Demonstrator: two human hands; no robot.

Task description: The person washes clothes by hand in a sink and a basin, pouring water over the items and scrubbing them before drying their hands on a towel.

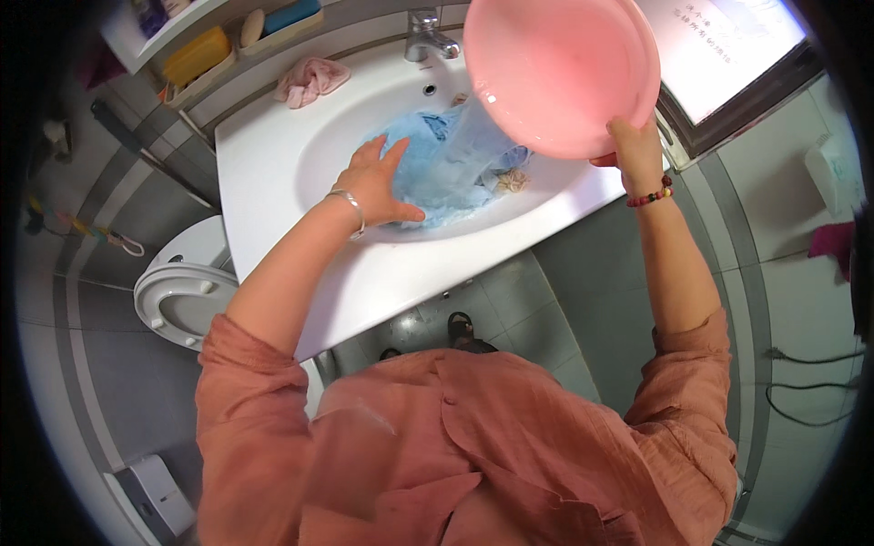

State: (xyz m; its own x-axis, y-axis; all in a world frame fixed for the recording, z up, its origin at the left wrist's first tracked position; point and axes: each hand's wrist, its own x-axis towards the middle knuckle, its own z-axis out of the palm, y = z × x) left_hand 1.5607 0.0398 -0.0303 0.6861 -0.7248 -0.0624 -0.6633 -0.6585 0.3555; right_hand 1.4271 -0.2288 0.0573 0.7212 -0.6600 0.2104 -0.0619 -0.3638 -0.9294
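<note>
My right hand point(631, 153) grips the rim of a pink plastic basin point(567, 75), tilted over the right side of the white washbasin point(328, 157). Water streams from the basin's lower left edge onto wet light-blue cloth point(423, 170) in the bowl. Empty and spread, my left hand point(375, 181) hovers above the left part of that cloth; whether its fingertips touch is unclear. A beige bunched item point(513, 181), perhaps a hair tie or cord, lies at the cloth's right end. The pouring water and the pink basin hide part of the bowl.
Behind the bowl stands a chrome faucet point(427, 37). A crumpled pink cloth point(313, 80) lies on the back left ledge, below wall holders with a yellow soap bar point(196, 56) and a blue item point(292, 15). A toilet point(184, 300) is at left, a dark-framed window point(737, 102) at right.
</note>
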